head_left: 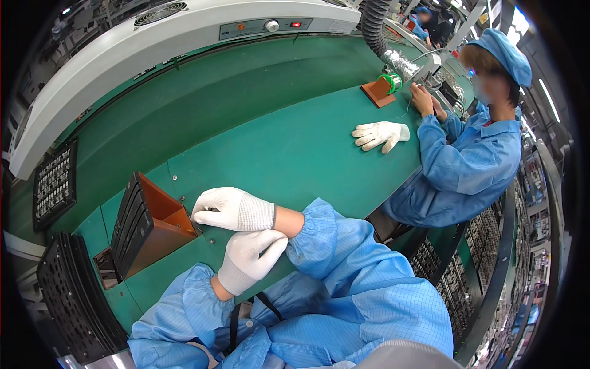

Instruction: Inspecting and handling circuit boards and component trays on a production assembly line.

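Observation:
White knitted gloves cover both of my hands. My left hand (pixel 251 261) is closed in a pinch, its fingertips against the underside of my right wrist, by the cuff of the blue sleeve (pixel 313 230). Whether the tips grip the cuff, I cannot make out. Just beyond it, my right hand (pixel 230 208) points left with curled fingers and the thumb tucked in; whatever may be inside is hidden. Close to its fingertips stands an orange-brown angled holder (pixel 165 215), with black slotted trays (pixel 132 227) leaning on its left side.
Green matting covers the workbench (pixel 276 147). A loose white glove (pixel 380 135) lies toward the right, near a wire spool (pixel 391 83) on a brown stand. At right, a co-worker (pixel 479 141) in blue handles something small. Black trays (pixel 80 301) stack at left under a white machine hood (pixel 203 31).

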Tool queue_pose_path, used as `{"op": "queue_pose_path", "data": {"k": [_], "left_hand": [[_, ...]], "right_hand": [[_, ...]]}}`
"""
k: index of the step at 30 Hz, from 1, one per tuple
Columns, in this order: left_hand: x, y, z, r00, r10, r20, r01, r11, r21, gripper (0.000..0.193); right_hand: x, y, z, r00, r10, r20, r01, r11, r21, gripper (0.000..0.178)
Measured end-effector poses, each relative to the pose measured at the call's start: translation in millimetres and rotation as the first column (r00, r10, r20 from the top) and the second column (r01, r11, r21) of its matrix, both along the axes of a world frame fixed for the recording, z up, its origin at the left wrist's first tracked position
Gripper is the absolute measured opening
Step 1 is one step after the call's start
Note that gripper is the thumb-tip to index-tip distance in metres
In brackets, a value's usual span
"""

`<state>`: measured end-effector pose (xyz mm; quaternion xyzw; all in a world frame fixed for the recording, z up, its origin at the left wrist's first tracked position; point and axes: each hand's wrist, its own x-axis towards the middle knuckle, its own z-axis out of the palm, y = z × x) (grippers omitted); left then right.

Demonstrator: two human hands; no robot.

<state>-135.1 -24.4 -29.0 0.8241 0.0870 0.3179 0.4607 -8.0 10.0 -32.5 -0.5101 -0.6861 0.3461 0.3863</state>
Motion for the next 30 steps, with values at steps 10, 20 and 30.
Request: {"op": "queue_pose_path", "data": {"k": [10, 20, 30], "left_hand": [[0.1, 0.2, -2.4, 1.0, -0.002, -0.009, 0.002, 1.0, 0.003, 0.007], [-0.9, 0.7, -1.7, 1.0, -0.005, -0.029, 0.005, 1.0, 0.014, 0.007], [0.3, 0.7, -0.5, 1.0, -0.005, -0.006, 0.005, 1.0, 0.004, 0.007]], "right_hand": [[0.2, -0.4, -0.1, 1.0, -0.003, 0.01, 0.003, 1.0, 0.014, 0.035], [0.5, -1.1, 1.8, 1.0, 0.007, 0.0, -0.007, 1.0, 0.003, 0.036], [0.6, -1.5, 1.3, 1.0, 0.006, 0.019, -0.006, 1.0, 0.02, 0.028]]}}
